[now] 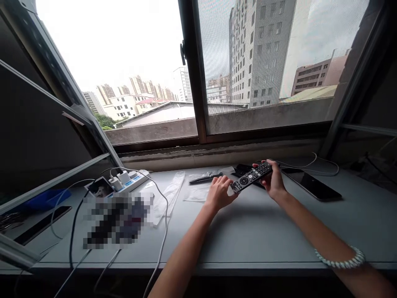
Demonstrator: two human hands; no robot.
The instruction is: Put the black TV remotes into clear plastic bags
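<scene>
A black remote control (252, 176) with many buttons is held above the grey desk (257, 231), tilted with its buttons facing up. My right hand (274, 180) grips its far end, fingers curled around it. My left hand (219, 193) holds the near end with fingers curled under it. A second dark remote (241, 169) lies on the desk just behind the held one, partly hidden.
A dark tablet (312, 184) lies to the right with a white cable (313, 163) behind it. A black pen-like tool (204, 179) rests on clear plastic bags (172, 192). A white power strip (128, 182) with chargers sits left, cables trailing off the front edge. A window runs behind.
</scene>
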